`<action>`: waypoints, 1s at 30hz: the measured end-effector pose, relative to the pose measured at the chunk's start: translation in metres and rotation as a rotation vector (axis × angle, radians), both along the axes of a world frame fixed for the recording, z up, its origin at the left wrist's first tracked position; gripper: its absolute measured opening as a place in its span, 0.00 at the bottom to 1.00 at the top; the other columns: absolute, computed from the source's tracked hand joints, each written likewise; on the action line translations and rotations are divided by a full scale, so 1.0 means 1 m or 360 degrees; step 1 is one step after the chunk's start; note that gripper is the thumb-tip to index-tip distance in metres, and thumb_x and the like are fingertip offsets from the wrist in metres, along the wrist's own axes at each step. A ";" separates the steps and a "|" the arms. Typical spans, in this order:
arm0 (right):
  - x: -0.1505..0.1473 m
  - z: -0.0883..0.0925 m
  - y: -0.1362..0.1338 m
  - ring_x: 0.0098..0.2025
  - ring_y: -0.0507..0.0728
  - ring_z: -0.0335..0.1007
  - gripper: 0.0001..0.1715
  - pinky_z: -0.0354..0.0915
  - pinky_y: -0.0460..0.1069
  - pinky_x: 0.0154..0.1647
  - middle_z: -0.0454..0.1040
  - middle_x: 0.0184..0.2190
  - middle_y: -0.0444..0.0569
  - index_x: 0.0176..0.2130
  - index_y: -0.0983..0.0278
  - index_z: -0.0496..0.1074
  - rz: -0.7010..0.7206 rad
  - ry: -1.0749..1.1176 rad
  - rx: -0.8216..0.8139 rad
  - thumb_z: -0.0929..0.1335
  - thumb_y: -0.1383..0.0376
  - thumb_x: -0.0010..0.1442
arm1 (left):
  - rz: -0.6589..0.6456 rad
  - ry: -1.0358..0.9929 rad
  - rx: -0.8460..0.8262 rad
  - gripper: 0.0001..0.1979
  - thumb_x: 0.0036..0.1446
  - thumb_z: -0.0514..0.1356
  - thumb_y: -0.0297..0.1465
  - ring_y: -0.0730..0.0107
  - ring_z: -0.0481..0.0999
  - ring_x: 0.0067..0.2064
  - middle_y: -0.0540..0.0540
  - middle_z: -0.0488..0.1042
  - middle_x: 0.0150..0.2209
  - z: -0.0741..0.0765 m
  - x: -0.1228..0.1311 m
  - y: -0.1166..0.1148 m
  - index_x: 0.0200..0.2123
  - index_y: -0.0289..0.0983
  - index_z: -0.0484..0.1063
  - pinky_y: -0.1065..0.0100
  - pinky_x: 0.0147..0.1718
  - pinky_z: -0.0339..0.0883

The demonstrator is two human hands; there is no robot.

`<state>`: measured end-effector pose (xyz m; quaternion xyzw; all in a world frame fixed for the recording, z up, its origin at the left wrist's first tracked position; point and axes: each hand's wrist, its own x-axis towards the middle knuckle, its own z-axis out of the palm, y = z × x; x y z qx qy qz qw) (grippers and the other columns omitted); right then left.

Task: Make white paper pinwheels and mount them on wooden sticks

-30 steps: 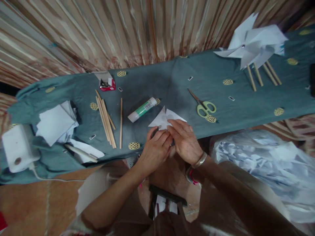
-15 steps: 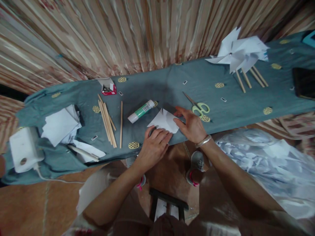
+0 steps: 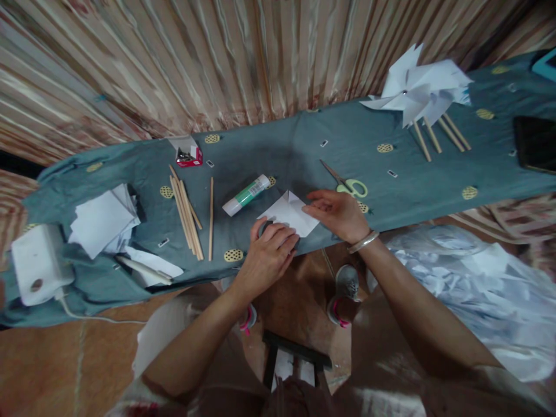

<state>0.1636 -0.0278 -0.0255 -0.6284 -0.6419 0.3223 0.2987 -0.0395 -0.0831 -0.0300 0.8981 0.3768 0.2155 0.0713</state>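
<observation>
A square of white paper (image 3: 297,215) with a slit or crease at its far corner lies near the table's front edge. My left hand (image 3: 270,250) holds down its near left side with curled fingers; something small and dark shows beside the thumb, too unclear to name. Over the right edge of the paper is my right hand (image 3: 341,215), fingers apart, a silver bangle on its wrist. A glue stick (image 3: 246,195) with a green label lies just left of the paper. Green-handled scissors (image 3: 347,184) rest beyond my right hand, their blades pointing away.
On the left are several wooden sticks (image 3: 186,214), a red box of metal pins (image 3: 189,156), stacked paper (image 3: 102,220) and a white corded device (image 3: 39,266). Paper pinwheels (image 3: 412,87) lie at the back right. A bag of paper pieces (image 3: 478,284) stands right of my legs.
The paper has turned slightly, and a fold line now shows near its far corner. My right hand's fingers have straightened and shifted a little. My left hand stays on the paper.
</observation>
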 end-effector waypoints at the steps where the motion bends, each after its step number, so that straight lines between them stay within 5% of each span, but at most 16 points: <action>1: 0.000 0.000 0.001 0.29 0.57 0.76 0.16 0.70 0.51 0.32 0.80 0.27 0.47 0.39 0.64 0.77 0.0001 -0.0047 0.0017 0.72 0.57 0.53 | 0.0002 -0.0002 0.0003 0.14 0.59 0.57 0.28 0.59 0.71 0.51 0.43 0.76 0.47 0.000 0.000 0.000 0.48 0.39 0.72 0.43 0.59 0.52; 7: -0.006 0.000 0.008 0.36 0.57 0.76 0.21 0.70 0.52 0.38 0.80 0.38 0.50 0.45 0.65 0.75 0.0071 -0.0130 0.0247 0.73 0.61 0.51 | -0.0008 -0.0005 0.0022 0.13 0.60 0.57 0.29 0.60 0.72 0.51 0.44 0.77 0.47 0.000 0.001 0.000 0.48 0.38 0.71 0.44 0.59 0.51; 14: -0.009 0.000 0.011 0.30 0.56 0.76 0.15 0.70 0.51 0.35 0.80 0.28 0.46 0.41 0.65 0.76 0.0014 -0.0069 0.0114 0.71 0.67 0.50 | 0.0043 -0.0027 0.0032 0.13 0.60 0.57 0.31 0.59 0.71 0.52 0.45 0.76 0.49 0.007 -0.004 0.002 0.49 0.39 0.71 0.45 0.59 0.50; 20: 0.000 -0.004 0.003 0.24 0.55 0.74 0.14 0.70 0.50 0.26 0.77 0.23 0.45 0.35 0.65 0.73 -0.0385 0.0435 0.0042 0.71 0.61 0.47 | 0.0147 -0.0118 0.0137 0.18 0.58 0.59 0.31 0.56 0.69 0.54 0.42 0.74 0.51 0.011 -0.010 0.006 0.52 0.38 0.68 0.46 0.59 0.51; 30: -0.002 -0.003 -0.036 0.24 0.56 0.75 0.30 0.71 0.49 0.22 0.75 0.23 0.44 0.37 0.65 0.67 -0.0509 0.0780 -0.0281 0.75 0.50 0.38 | 0.0062 -0.0139 0.0155 0.13 0.58 0.59 0.28 0.59 0.71 0.51 0.45 0.77 0.48 0.001 0.000 0.005 0.48 0.38 0.70 0.48 0.58 0.53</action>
